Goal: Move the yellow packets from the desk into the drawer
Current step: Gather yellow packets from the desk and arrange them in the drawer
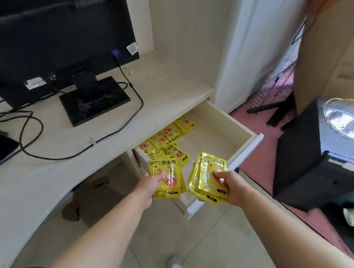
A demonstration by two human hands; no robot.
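Hands [150, 186] [228, 186] (two) grip packet stacks [168, 179] [207, 178] above drawer [226, 128].

monitor [46, 38] on desk [167, 95], packets [167, 135] in drawer [221, 126] below

You're standing in a home study corner: a pale wood-grain desk [96, 129] carries a black monitor [48, 40] with loose cables [30, 133], a drawer [226, 128] hangs open beneath, a computer tower [311, 162] sits on pink flooring [259, 146], and a cardboard box [333, 39] leans by the doorway.
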